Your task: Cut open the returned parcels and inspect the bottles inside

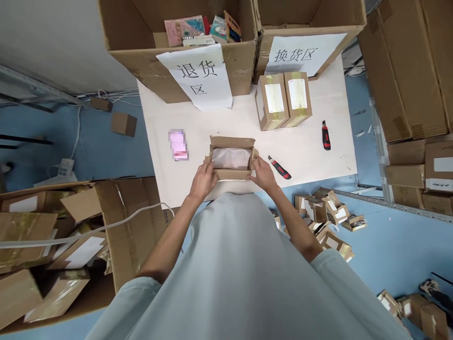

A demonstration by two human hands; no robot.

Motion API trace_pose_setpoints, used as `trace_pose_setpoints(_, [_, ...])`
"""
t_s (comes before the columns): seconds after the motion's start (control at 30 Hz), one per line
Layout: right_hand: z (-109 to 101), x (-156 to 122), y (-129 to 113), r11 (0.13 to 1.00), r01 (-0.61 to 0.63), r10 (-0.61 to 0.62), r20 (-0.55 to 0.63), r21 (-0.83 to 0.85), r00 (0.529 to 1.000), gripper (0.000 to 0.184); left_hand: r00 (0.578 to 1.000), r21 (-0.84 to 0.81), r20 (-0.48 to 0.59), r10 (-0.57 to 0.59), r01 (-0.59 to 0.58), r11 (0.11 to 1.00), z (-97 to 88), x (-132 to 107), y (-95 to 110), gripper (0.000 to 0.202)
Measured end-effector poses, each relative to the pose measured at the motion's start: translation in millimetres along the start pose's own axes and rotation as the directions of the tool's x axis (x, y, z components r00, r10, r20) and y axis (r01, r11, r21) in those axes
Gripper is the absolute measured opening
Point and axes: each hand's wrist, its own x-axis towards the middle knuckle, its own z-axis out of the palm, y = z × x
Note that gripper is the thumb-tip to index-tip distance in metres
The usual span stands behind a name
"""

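The worktop (pixel 304 151) is a pale board running away from the person, with blue floor on both sides. At its far end stand two big open cartons: the left carton (pixel 141 52) bears a hanging sheet printed 退货区 and holds a few coloured packs, and the right carton (pixel 318 19) bears a sheet printed 换货区. Just before the right carton sit two sealed parcels (pixel 283 99), side by side and touching, each with a white label on top.

The open box (pixel 231 158) lies at the near edge of the worktop, straight ahead of the person and between both hands. Its long axis runs left to right, so each short end faces one hand and neither hand is nearer than the other. The flaps stand open, the far one upright, and something white and soft-looking, perhaps a wrapped item, fills the inside.

The left hand (pixel 203 182) holds the box's left end, fingers curled onto the near-left corner. The right hand (pixel 262 174) holds the right end, thumb up against the side flap and fingers bent round the wall.

Near the right hand lies a red-and-black knife (pixel 279 167), not touching it. A second knife (pixel 326 135) lies well apart to the right. A small pink item (pixel 178 144), blurred, lies left of the box.
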Motion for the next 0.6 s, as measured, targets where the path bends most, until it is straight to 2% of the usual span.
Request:
trace_pose_setpoints(0.1, [3, 3, 2, 0.999, 0.019, -0.019, -0.015, 0.027, 1.0, 0.064, 1.0, 0.083, 0.012, -0.022, 0.021, 0.996, -5.7, 13, 20, 0.053])
trace_pose_setpoints(0.2, [5, 3, 5, 0.998, 0.036, -0.035, -0.032, 0.049, 0.999, 0.061, 0.996, 0.103, 0.064, 0.06, -0.066, 0.992, -3.8, 51, 42, 0.05])
trace_pose_setpoints(0.27, [6, 3, 6, 0.997, 0.047, -0.045, -0.04, 0.064, 0.998, 0.061, 0.975, 0.098, 0.206, 0.078, -0.1, 0.99, 3.9, 82, 54, 0.056])
trace_pose_setpoints(0.33, [7, 3, 7, 0.996, 0.052, -0.05, -0.034, 0.066, 0.998, 0.061, 0.921, 0.132, 0.373, 0.112, -0.173, 0.976, 15.2, 110, 64, 0.054])
trace_pose_setpoints(0.4, [7, 4, 8, 0.997, 0.051, -0.051, -0.014, 0.057, 0.999, 0.06, 0.868, 0.17, 0.474, 0.148, -0.255, 0.952, 27.3, 129, 70, 0.05])
trace_pose_setpoints(0.47, [8, 6, 7, 0.998, 0.047, -0.047, 0.002, 0.052, 0.999, 0.06, 0.843, 0.2, 0.514, 0.16, -0.299, 0.933, 37.9, 139, 74, 0.047])
trace_pose_setpoints(0.6, [9, 8, 8, 0.995, 0.061, -0.061, -0.006, 0.075, 0.998, 0.058, 0.83, 0.234, 0.545, 0.119, -0.287, 0.929, 51.8, 144, 78, 0.038])
